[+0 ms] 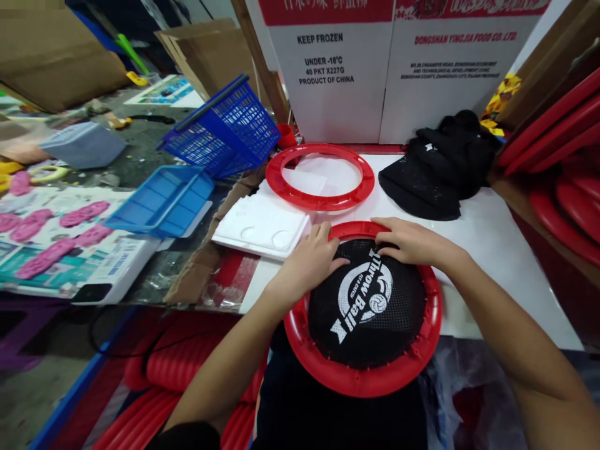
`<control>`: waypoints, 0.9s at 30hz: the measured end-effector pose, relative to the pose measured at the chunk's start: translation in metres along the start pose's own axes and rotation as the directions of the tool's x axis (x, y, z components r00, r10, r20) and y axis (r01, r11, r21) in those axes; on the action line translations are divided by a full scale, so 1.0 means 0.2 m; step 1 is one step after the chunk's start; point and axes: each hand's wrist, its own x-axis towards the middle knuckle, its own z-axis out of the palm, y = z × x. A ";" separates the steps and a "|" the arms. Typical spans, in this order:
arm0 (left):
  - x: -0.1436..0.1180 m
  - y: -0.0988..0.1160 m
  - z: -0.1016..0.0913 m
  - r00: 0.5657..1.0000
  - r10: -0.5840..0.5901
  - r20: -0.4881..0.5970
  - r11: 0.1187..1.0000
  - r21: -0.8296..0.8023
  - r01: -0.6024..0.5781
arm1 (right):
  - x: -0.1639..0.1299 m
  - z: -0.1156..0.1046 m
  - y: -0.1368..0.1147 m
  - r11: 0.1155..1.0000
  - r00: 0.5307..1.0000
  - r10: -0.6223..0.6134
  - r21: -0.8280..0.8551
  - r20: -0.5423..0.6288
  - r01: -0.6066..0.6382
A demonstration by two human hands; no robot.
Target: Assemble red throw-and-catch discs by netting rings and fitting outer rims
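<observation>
1. Both hands are on the red ring [424, 350] at the near edge of the white surface [492, 250], working at its far rim.
2. The left hand [309, 262] lies flat, fingers spread and pressing the black mesh [370, 312] down near the rim; it grips nothing that I can see.
3. The right hand [410, 240] curls its fingers over the mesh edge at the far rim, pinching or pushing it; just what they hold is hidden.
4. Progress, as I read it: the mesh already spans the whole ring and looks taut, with its white printed logo centred. Small pegs show along the near rim, and the far edge under the hands looks like the last stretch being seated.
5. A second, bare ring [320, 177] lies just beyond, with no mesh on it.
6. Beside that, a heap of spare mesh [435, 169], soft and crumpled.
7. Materials: the ring is glossy moulded plastic, round, with a raised lip; the mesh is fine, matte, woven.
8. A white foam tray [262, 228] sits left of the hands.
</observation>
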 end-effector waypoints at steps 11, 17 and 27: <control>0.05 -0.16 -0.01 0.979 -0.183 -0.093 0.790 -0.606 0.090 | 0.01 -0.04 0.04 0.975 0.999 0.025 0.218 0.040 -0.033; 0.06 -0.12 0.08 0.916 -0.344 -0.208 0.731 -0.672 0.122 | -0.01 -0.03 0.09 0.944 0.995 0.076 0.317 0.059 -0.091; 0.05 -0.15 0.07 0.924 -0.350 -0.152 0.697 -0.701 0.149 | -0.01 -0.03 0.03 0.957 0.992 0.117 0.261 0.050 -0.126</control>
